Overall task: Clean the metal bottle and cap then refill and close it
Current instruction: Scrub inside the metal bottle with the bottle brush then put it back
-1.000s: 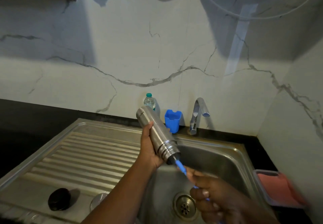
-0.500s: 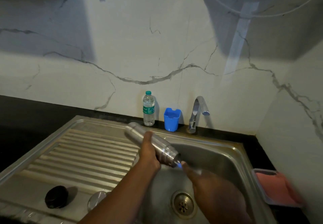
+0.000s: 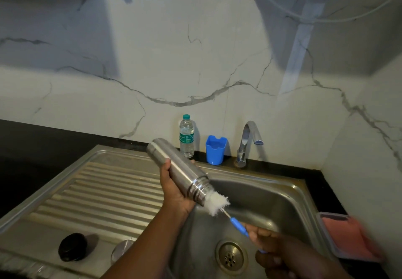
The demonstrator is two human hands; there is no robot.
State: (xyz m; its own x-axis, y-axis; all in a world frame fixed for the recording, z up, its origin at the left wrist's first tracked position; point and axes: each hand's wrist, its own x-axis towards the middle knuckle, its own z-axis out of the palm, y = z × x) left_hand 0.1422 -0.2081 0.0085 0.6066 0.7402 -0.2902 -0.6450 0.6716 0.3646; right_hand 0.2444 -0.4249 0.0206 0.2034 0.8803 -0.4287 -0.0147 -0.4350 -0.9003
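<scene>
Person, two upper limbs in view.

Left hand [image 3: 174, 188]: bare; no ring, glove or band visible. Thumb and palm side show; fingers mostly hidden beyond the grip.

Left forearm [image 3: 143, 244]: bare along its whole visible length, no sleeve, watch or bracelet.

Right hand [image 3: 274, 250]: bare; knuckles and curled fingers show, with one pale fingernail below the grip. No jewellery visible.

Right forearm [image 3: 319, 267]: bare where seen, partly blurred and cut by the frame edge.
</scene>
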